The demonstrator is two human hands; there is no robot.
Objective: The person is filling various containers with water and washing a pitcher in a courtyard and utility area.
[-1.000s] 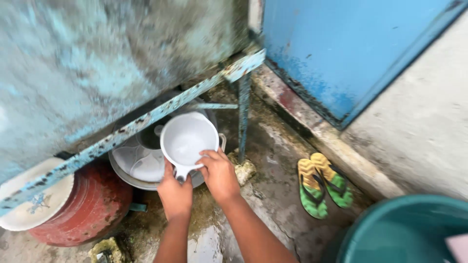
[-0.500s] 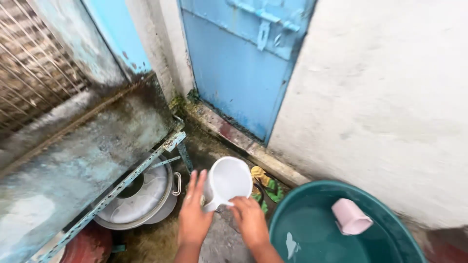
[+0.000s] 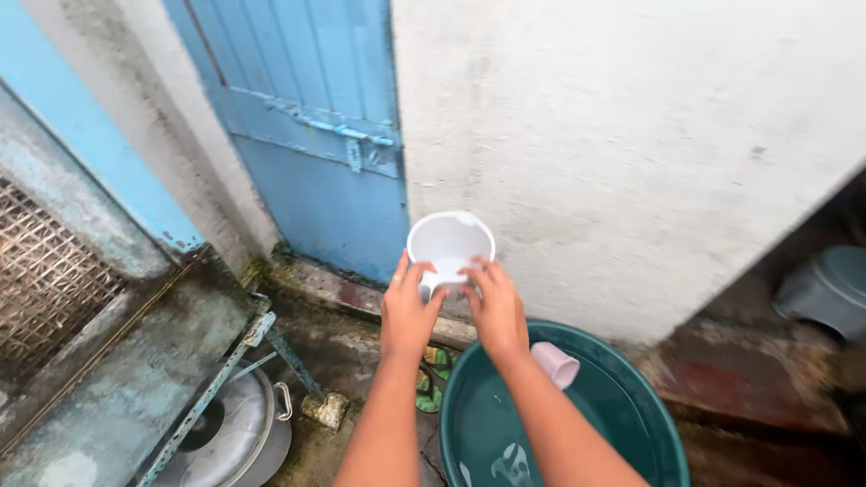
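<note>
A white plastic dipper (image 3: 448,245) is held up in front of me, its open mouth facing me. My left hand (image 3: 406,311) grips its lower left side and my right hand (image 3: 494,307) grips its lower right side near the handle. Below my right forearm stands a large green basin (image 3: 631,406) holding water. A small pink cup (image 3: 555,362) floats at the basin's far side.
A blue metal door (image 3: 307,135) with a latch stands ahead, a white wall (image 3: 631,153) to its right. A worn blue table (image 3: 117,388) is at left, a metal pot lid (image 3: 234,433) under it. Green slippers (image 3: 431,379) lie on wet ground. A grey tub (image 3: 825,289) sits far right.
Both hands lifted the white dipper from under the table up and to the right, above the green basin. My view swung from the table toward the door and wall.
</note>
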